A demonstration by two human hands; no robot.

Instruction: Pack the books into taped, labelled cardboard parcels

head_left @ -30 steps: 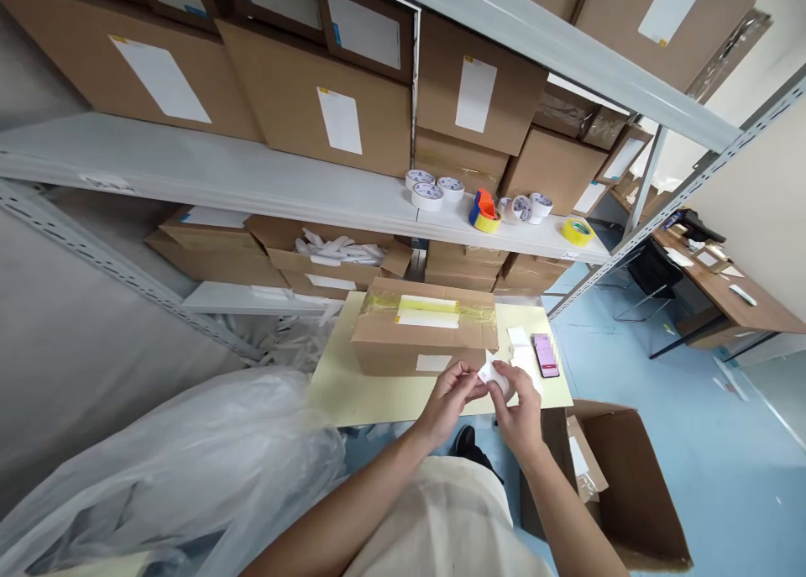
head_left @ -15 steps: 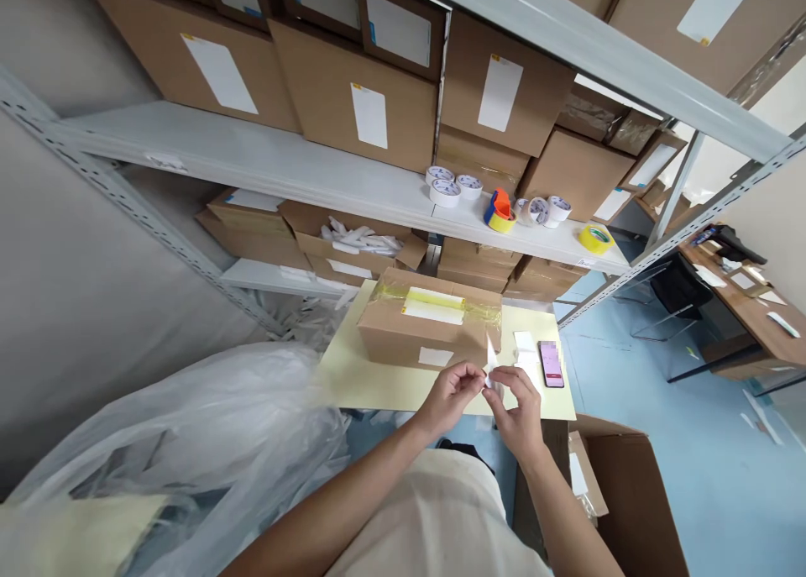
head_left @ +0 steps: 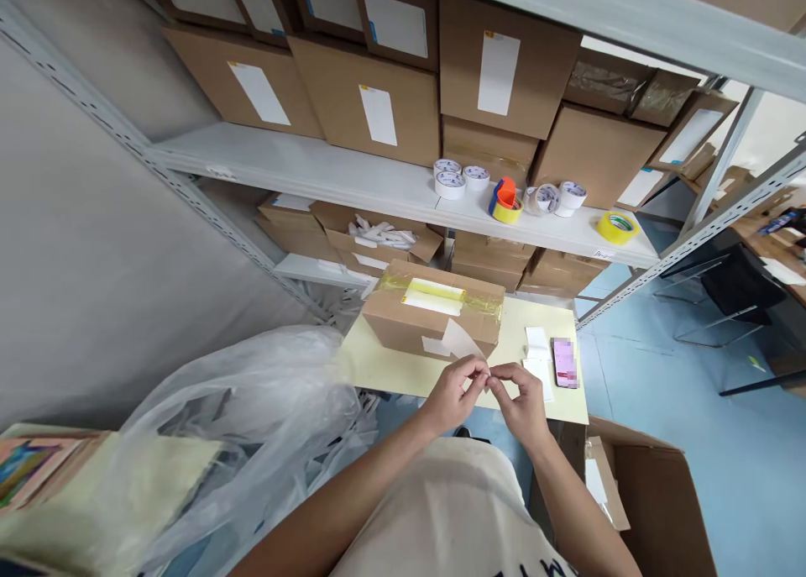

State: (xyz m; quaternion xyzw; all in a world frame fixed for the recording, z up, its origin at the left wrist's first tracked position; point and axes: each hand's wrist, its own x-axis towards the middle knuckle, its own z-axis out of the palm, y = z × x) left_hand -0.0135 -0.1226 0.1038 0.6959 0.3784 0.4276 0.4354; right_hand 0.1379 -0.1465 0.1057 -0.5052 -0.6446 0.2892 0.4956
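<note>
My left hand [head_left: 458, 390] and my right hand [head_left: 521, 396] meet in front of me, fingertips pinched together on a small white paper label [head_left: 463, 343] that sticks up from the left hand. Just beyond them a taped cardboard box [head_left: 434, 312] with a white label and yellow tape on top rests on a pale yellow table [head_left: 384, 367]. To the right of the box lie white label slips [head_left: 537, 352] and a phone [head_left: 565, 362] with a pink screen.
A white metal shelf [head_left: 353, 182] behind the table carries several tape rolls [head_left: 504, 197] and stacked cardboard boxes. A large clear plastic bag [head_left: 239, 417] fills the lower left. An open cardboard box [head_left: 655, 501] stands on the blue floor at lower right.
The view has shifted right and down. The white label now stands up wider from my left hand, and both hands have edged closer to the box.
</note>
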